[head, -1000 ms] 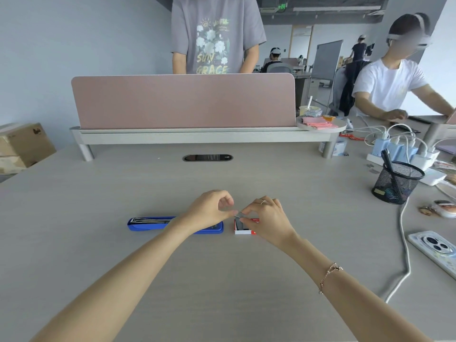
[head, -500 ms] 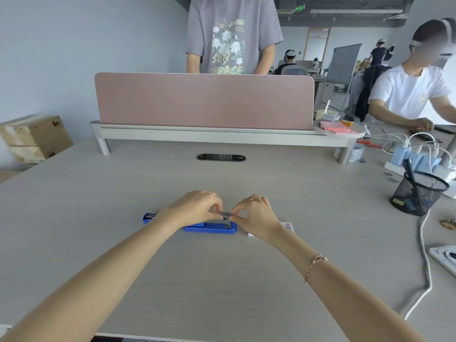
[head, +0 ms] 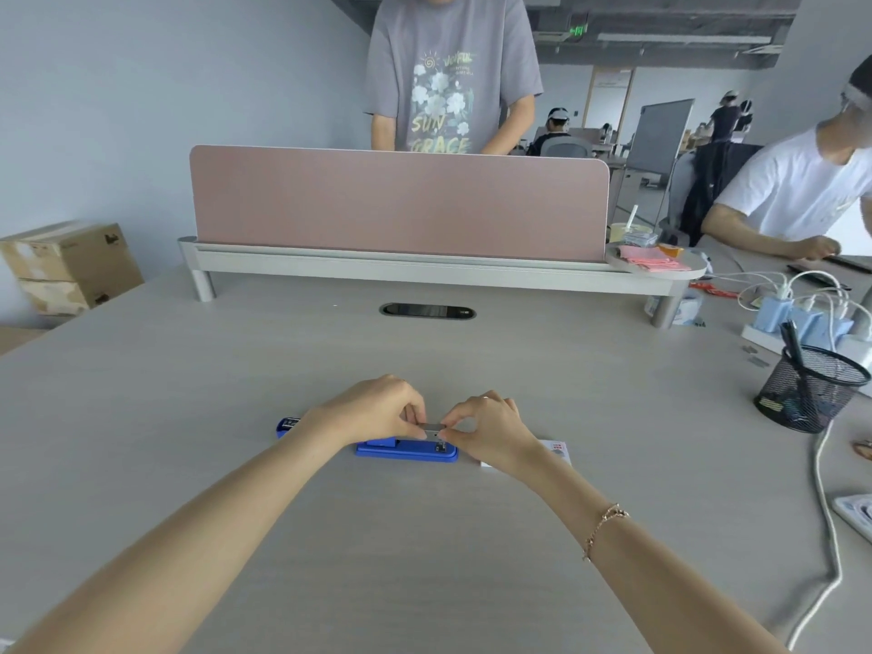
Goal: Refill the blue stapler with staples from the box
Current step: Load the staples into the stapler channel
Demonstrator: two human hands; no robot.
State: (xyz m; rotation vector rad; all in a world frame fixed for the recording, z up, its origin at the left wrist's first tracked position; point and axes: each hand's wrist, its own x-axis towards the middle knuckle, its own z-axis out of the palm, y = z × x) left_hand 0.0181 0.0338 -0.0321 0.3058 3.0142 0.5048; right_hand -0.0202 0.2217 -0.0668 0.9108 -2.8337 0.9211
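The blue stapler (head: 409, 450) lies opened flat on the grey desk, its far-left end partly hidden behind my left wrist. Both hands meet just above its right half. My left hand (head: 373, 410) and my right hand (head: 488, 429) pinch the two ends of a short silver strip of staples (head: 433, 427) between thumbs and fingertips, holding it level over the stapler's channel. The small white and red staple box (head: 557, 451) sits on the desk right of the stapler, mostly covered by my right wrist.
A pink divider screen (head: 398, 203) on a metal shelf crosses the desk's far side, with a person standing behind it. At the right are a black mesh pen cup (head: 809, 394), chargers with white cables (head: 825, 469) and a seated person. Cardboard boxes (head: 66, 266) stand at far left.
Both hands lifted the strip of staples away from the box and carried it left over the open stapler. My head turned, shifting the whole scene right in view.
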